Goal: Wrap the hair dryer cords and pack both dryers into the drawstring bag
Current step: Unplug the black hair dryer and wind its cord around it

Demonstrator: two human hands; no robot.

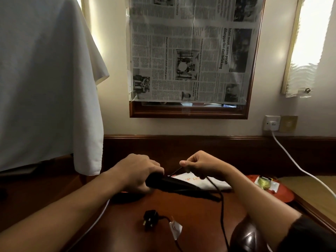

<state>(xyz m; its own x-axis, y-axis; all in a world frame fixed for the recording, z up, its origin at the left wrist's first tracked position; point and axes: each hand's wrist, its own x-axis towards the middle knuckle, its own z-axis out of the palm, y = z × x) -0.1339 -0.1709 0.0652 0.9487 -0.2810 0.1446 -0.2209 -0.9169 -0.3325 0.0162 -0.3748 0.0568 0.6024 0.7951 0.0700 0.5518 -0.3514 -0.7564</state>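
Left hand [138,171]: centre of the frame; fingers curled round the black hair dryer [169,182], gripping it at its far end above the tabletop [190,220].
Right hand [201,165]: just right of the left hand; thumb and fingers pinched together on the black cord [221,206], held taut from the dryer.
Cord: runs down from the right hand toward the lower edge of the frame; its plug [150,218] lies on the tabletop at lower centre, with a white tag [175,230] beside it.
White bag [203,182]: flat on the tabletop behind the dryer, partly hidden by the right forearm.
Background: newspaper [190,50] covering a framed mirror, upper centre; white towel [47,84] hanging at upper left; wall socket [271,123] at right, with a white cable [298,164] plugged in.
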